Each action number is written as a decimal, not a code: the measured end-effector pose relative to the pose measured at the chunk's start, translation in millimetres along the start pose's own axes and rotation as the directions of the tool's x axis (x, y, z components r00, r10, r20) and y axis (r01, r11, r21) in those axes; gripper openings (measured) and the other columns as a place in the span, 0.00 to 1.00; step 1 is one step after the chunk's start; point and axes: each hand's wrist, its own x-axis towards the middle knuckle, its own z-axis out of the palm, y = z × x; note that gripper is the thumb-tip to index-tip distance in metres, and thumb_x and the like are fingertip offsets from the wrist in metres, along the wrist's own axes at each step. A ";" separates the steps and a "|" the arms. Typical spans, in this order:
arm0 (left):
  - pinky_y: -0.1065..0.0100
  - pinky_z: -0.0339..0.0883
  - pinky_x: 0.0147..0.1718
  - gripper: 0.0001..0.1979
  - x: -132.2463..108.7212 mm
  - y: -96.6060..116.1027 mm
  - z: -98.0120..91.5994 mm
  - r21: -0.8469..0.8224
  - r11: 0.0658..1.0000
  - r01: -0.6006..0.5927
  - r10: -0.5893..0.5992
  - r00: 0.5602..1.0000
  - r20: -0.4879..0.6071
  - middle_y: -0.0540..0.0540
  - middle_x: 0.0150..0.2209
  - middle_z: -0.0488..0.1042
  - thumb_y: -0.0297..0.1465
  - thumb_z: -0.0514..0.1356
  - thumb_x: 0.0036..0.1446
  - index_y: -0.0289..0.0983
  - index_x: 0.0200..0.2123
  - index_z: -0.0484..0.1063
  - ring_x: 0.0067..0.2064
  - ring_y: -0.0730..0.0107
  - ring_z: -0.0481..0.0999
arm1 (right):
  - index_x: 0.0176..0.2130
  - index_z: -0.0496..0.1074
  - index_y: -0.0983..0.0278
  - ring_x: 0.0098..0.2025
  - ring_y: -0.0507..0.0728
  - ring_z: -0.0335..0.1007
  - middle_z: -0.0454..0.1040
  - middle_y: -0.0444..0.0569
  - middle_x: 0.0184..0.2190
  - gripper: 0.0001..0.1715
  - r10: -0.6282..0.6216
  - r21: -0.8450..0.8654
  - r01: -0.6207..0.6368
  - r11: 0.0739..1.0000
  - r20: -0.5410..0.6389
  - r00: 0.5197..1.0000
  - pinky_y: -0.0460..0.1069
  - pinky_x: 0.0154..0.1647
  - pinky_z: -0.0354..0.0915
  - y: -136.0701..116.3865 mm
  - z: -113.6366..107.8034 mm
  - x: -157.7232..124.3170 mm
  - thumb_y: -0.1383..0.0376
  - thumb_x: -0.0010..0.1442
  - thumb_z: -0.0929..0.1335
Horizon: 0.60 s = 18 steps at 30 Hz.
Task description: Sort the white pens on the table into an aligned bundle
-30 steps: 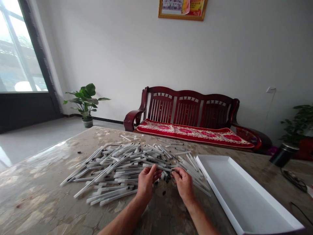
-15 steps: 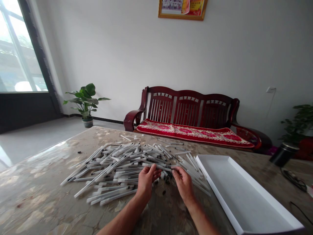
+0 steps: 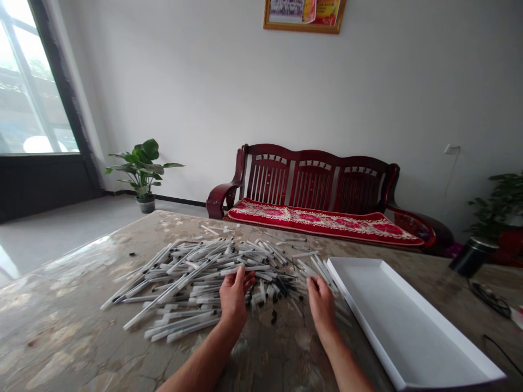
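Note:
A wide pile of white pens [image 3: 196,269] with dark tips lies on the marble-patterned table [image 3: 61,321]. Small black caps [image 3: 273,316] are scattered at its near edge. My left hand [image 3: 232,294] reaches into the middle of the pile, fingers stretched out on the pens. My right hand [image 3: 322,299] rests palm down on the right part of the pile, its fingertips on the pens beside the white tray [image 3: 429,348]. I see nothing lifted in either hand.
The long, shallow white tray lies at the right. A dark cylindrical container [image 3: 472,256] and black cables [image 3: 490,299] sit at the table's far right. Beyond the table stand a red wooden bench [image 3: 318,201] and a potted plant [image 3: 143,171].
Both hands were pinched together on a pen at the pile's near edge. They have moved apart, the left going left into the pile and the right going right toward the tray.

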 end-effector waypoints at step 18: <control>0.66 0.75 0.36 0.25 -23.6 -8.8 1.5 0.103 0.992 0.067 -0.095 0.952 0.292 0.42 0.35 0.82 0.52 0.68 0.44 0.36 0.34 0.74 0.36 0.63 0.81 | 0.33 0.75 0.62 0.22 0.54 0.67 0.70 0.42 0.18 0.19 -0.103 0.137 0.045 0.990 0.452 0.886 0.47 0.27 0.60 -28.5 15.4 -23.7 0.54 0.63 0.63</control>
